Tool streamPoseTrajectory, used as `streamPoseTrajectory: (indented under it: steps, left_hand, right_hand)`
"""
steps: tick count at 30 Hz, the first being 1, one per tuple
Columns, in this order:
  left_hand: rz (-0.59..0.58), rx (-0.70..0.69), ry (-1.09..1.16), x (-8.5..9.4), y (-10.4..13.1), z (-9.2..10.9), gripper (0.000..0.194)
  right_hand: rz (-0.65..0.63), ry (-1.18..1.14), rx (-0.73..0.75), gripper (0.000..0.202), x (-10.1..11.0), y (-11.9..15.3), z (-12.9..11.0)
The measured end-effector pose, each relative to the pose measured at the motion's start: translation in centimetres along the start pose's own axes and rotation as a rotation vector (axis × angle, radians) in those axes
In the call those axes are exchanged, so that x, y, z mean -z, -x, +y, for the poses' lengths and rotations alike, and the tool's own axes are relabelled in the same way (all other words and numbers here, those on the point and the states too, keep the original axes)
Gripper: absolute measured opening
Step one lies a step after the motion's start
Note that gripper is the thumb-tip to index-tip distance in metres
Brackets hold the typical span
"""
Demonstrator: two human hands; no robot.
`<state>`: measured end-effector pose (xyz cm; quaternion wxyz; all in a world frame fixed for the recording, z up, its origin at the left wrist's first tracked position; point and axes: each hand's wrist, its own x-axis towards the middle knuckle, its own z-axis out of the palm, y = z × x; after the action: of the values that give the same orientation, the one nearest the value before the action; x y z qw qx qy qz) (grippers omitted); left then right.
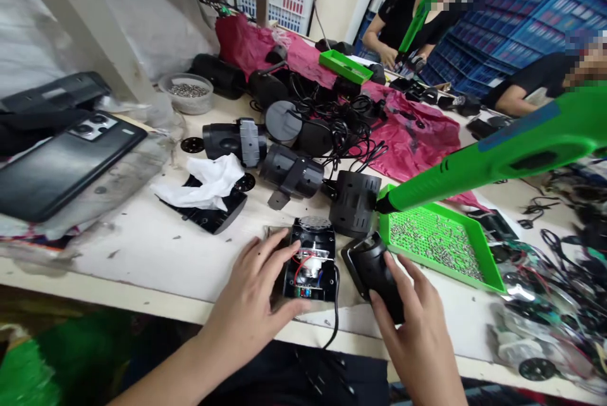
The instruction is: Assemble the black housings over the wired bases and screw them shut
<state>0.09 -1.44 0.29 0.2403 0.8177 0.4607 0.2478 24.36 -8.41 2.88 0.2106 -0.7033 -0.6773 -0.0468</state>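
Note:
An opened black device housing lies on the table in front of me, with red and blue wires, a small circuit board at its near end and a black cable leaving its right side. My left hand is at its left edge, fingers spread, index fingertip touching the rim and thumb by the near end. In my right hand is a curved black housing cover, tilted, just right of the opened housing. Behind the cover hangs a green electric screwdriver, its dark tip near a closed black cylindrical housing.
A green tray of small screws stands at right, beside loose wired parts. More black housings and cables lie behind. A phone and a screw tub are at left. Co-workers sit across the table.

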Motion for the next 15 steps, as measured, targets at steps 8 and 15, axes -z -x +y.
streamPoseTrajectory:
  steps: [8,15]
  left_hand:
    - [0.092,-0.018,0.01,-0.3,0.0,0.9,0.063]
    - [0.111,0.012,0.027,-0.4,0.0,0.8,0.076]
  right_hand:
    - [-0.046,-0.123,0.234,0.015,0.3,-3.7,-4.9]
    - [-0.16,0.003,0.324,0.02,-0.6,-5.6,-5.0]
